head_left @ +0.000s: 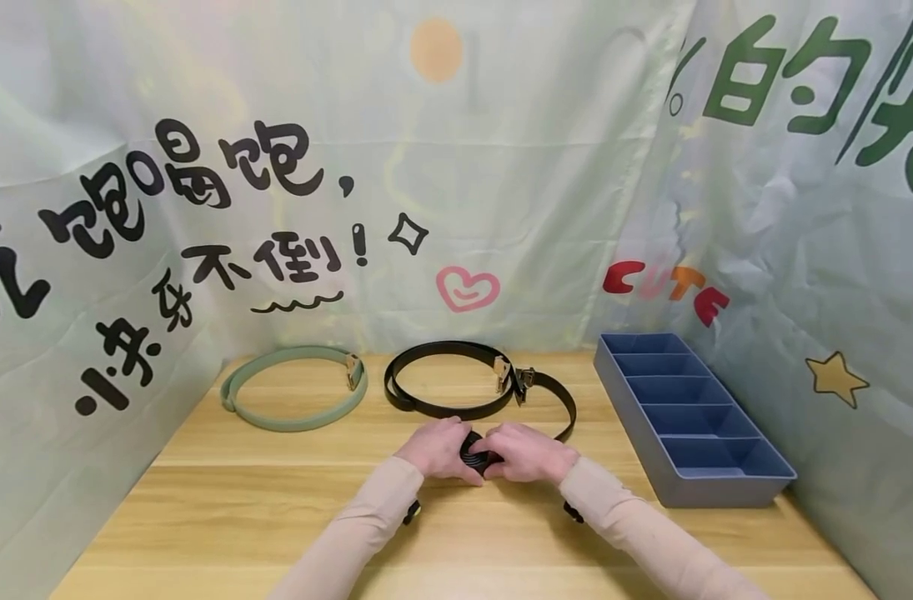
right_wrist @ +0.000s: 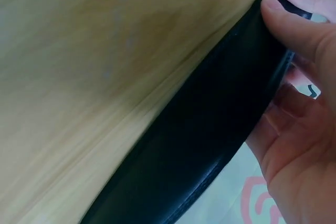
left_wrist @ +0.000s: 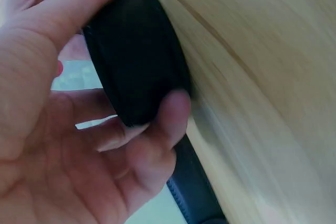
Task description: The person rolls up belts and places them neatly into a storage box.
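Note:
A black belt [head_left: 559, 392] is partly rolled into a tight coil [head_left: 473, 450] standing on edge between both hands at the middle of the table. My left hand [head_left: 437, 448] holds the coil from its left side, and in the left wrist view its fingers curl around the rolled leather [left_wrist: 139, 51]. My right hand [head_left: 527, 452] pinches the belt between thumb and fingers, with the strap [right_wrist: 194, 124] running toward the camera in the right wrist view. The strap's free length curves behind the right hand to a metal buckle [head_left: 526, 379].
Another black belt [head_left: 407, 367] lies in a wide loop behind the hands, next to the buckle. A light green belt [head_left: 294, 423] is looped at the back left. At the right stands a grey-blue tray [head_left: 696, 493] with several compartments. Printed cloth [head_left: 531, 192] walls the table [head_left: 276, 500].

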A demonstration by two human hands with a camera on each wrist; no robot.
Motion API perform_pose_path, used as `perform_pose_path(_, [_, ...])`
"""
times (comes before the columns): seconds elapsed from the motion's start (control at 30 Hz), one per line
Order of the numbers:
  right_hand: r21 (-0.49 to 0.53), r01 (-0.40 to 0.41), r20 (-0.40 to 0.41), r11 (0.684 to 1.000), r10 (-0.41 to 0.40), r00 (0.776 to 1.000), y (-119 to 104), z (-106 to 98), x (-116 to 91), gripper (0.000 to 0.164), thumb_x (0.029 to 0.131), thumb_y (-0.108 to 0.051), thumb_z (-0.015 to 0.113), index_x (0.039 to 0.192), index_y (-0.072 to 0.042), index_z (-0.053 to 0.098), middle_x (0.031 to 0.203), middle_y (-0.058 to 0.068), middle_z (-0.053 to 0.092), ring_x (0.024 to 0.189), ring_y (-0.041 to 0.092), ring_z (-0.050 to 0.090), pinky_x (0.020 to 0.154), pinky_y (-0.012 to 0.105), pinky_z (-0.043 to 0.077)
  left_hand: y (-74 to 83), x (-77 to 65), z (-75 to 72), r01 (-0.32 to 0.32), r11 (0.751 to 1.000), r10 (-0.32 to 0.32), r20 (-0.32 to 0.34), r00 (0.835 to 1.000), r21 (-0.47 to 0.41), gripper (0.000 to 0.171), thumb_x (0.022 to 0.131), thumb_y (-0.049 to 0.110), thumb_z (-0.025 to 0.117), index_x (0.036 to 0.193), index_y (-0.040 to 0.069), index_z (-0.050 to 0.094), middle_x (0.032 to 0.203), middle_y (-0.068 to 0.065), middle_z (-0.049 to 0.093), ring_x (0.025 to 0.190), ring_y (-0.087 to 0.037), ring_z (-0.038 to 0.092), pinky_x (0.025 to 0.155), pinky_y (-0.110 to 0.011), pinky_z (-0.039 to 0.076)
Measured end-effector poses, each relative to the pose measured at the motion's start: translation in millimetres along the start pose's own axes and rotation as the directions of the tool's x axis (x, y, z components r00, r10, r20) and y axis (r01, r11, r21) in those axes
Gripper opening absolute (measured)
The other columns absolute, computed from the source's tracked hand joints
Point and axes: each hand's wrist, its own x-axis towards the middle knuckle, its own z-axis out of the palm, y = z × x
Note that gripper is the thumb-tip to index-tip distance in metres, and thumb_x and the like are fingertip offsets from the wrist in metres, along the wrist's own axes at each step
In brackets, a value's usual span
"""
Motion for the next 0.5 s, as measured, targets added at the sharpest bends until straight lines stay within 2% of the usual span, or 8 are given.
perform_pose_path(0.13, [0.001,-0.017,0.020,1.000,0.017,1.000,1.5,0.5,-1.3,0.036,0.085,-0.022,0.077,0.119,-0.027,0.066,0.093,-0.004,0.064,0.078,0.006,0.056,0.070,0.023,0.046,-4.7,1.2,0.4,-0.049,0.999,0.049,0.002,0.999,0.019,0.057,0.066,0.053,0.085,0.107,0.020,0.063,0.096,0.005,0.060,0.086,-0.011,0.059,0.076,-0.031,0.051])
perform_pose_path(0.23, [-0.002,-0.026,0.028,1.000,0.026,0.999,1.6,0.1,-2.5,0.041,0.085,-0.025,0.077,0.124,-0.027,0.064,0.099,-0.003,0.063,0.082,0.008,0.057,0.073,0.025,0.047,-7.7,2.3,0.9,-0.078,0.997,0.079,0.035,0.996,-0.020,0.061,0.068,0.047,0.086,0.116,0.019,0.062,0.100,0.005,0.060,0.089,-0.010,0.058,0.081,-0.029,0.050])
perform_pose_path(0.37, [-0.025,-0.025,0.024,0.999,0.026,0.999,0.4,-0.1,-1.9,0.043,0.083,-0.022,0.077,0.124,-0.024,0.064,0.100,-0.002,0.064,0.084,0.008,0.058,0.076,0.026,0.049,-6.9,0.9,-0.1,-0.061,0.997,0.064,0.051,0.997,-0.057,0.069,0.069,0.044,0.086,0.125,0.014,0.060,0.105,0.002,0.059,0.091,-0.012,0.058,0.085,-0.029,0.049])
perform_pose_path(0.5, [-0.027,-0.010,-0.005,1.000,0.010,1.000,0.0,0.2,1.1,0.038,0.081,-0.017,0.079,0.117,-0.022,0.068,0.097,-0.002,0.065,0.083,0.007,0.059,0.075,0.025,0.050,-4.6,0.6,0.0,-0.041,0.999,0.041,0.020,0.999,-0.032,0.072,0.068,0.053,0.084,0.123,0.012,0.062,0.103,-0.002,0.060,0.088,-0.014,0.059,0.083,-0.030,0.051])
